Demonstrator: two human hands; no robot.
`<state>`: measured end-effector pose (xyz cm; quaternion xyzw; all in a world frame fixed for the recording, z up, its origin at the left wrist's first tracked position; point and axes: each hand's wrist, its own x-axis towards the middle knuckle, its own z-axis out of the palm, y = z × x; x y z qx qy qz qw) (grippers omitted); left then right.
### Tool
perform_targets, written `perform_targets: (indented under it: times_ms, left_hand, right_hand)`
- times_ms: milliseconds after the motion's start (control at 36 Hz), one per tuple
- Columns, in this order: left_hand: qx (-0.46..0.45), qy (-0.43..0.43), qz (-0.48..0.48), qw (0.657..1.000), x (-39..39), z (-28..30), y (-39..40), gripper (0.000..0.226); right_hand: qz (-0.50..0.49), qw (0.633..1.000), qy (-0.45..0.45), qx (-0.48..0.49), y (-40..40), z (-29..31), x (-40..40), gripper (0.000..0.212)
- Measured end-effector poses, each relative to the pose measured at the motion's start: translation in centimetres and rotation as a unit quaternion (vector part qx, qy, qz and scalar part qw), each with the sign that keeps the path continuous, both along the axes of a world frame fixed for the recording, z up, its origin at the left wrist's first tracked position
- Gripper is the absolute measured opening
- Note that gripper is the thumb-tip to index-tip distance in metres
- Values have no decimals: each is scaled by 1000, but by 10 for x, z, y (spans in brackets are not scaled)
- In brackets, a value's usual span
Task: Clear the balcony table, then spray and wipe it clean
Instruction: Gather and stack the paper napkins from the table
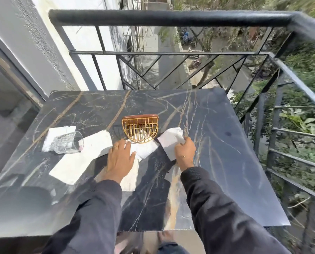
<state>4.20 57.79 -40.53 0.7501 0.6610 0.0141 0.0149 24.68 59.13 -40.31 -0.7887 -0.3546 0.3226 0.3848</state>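
A dark marble table (pixel 226 162) carries several white paper napkins. My right hand (pixel 185 153) pinches the edge of one napkin (pixel 169 139) lying to the right of a gold wire napkin holder (pixel 140 128). My left hand (pixel 119 155) lies flat with straight fingers on another napkin (pixel 143 149) just in front of the holder. A large napkin (pixel 83 158) spreads to the left. A clear glass (pixel 67 143) lies tipped on its side on a further napkin (pixel 57 132) at the left, with a reddish stain near its mouth.
A black metal railing (pixel 171 18) borders the table on its far and right sides, with a street and greenery far below. A white wall (pixel 48 43) and a door frame stand at the left. My dark sleeves cover the table's near edge.
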Motion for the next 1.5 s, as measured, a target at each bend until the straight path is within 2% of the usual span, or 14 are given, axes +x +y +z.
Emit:
perform_targets:
  times_ms: [56, 167, 278, 361, 472, 639, 750, 889, 972, 1056, 1167, 1306, 1417, 1500]
  left_hand:
    - [-1, -43, 7, 999, 8, 0, -4, 42]
    - [1, -194, 30, 980, 24, 1, -14, 38]
    - [-51, -402, 107, 908, 38, 6, -25, 40]
    - [-67, -472, 137, 868, 47, 11, -31, 35]
    - [-58, -475, 161, 863, 44, 5, -29, 32]
    - [-6, -522, 257, 813, 18, 2, -29, 35]
    - [24, -571, 331, 751, -2, -6, -24, 28]
    - [58, -597, 375, 707, -27, -13, -19, 29]
    - [63, -606, 377, 698, -34, -17, -17, 25]
    - [61, -613, 374, 693, -40, -22, -13, 21]
    - [58, -628, 375, 679, -46, -26, -9, 31]
    - [61, -645, 379, 661, -52, -26, -3, 31]
    - [42, -658, 384, 646, -53, -26, -1, 30]
    - [24, -659, 393, 641, -52, -29, 0, 30]
  right_hand:
    - [-14, 999, 29, 40, -7, 3, 1, 34]
    - [-12, 995, 60, 79, -20, 9, -5, 30]
    - [27, 995, 56, 79, -34, 11, -17, 27]
    - [56, 994, 51, 74, -42, 12, -25, 26]
    - [106, 992, 36, 58, -47, 11, -36, 27]
    - [151, 988, -23, -4, -46, 7, -46, 33]
    - [147, 986, -73, -43, -43, 3, -47, 33]
    - [182, 975, -102, -73, -34, -7, -53, 31]
    - [189, 970, -127, -88, -26, -13, -55, 28]
    - [204, 964, -146, -90, -15, -15, -58, 39]
    - [252, 945, -182, -105, -2, -18, -62, 50]
    - [268, 918, -263, -131, 9, -23, -70, 41]
    - [246, 915, -282, -149, 18, -21, -75, 39]
    - [211, 933, -243, -160, 25, -19, -77, 36]
